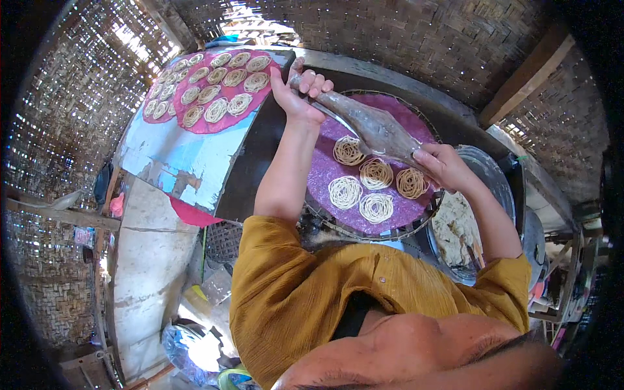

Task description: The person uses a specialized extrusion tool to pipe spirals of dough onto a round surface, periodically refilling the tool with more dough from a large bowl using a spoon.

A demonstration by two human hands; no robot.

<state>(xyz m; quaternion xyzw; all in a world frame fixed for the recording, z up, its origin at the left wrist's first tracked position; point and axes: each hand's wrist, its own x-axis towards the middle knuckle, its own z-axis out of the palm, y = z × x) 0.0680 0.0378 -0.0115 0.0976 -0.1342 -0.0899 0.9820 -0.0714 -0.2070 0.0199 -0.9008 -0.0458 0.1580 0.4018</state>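
My left hand (301, 95) holds the upper left end of a long greyish-brown bag (382, 127), its palm up and fingers bent over it. The bag hangs slantwise, and my right hand (441, 163) grips its lower right end. Whether a tool lies inside the bag cannot be told. Beneath it, a round woven bamboo tray (321, 222) carries a purple sheet (324, 163). Several coiled nests of noodle-like strands rest on this sheet, among them a pale one (345, 192) and a browner one (412, 184).
At the left, pink round sheets (195, 117) with several strand nests lie on a worn blue-and-white board (195, 151). A basin (507, 195) of pale dough (453, 226) stands by my right arm. Woven bamboo walls (390, 34) and a wooden post (526, 78) enclose the place.
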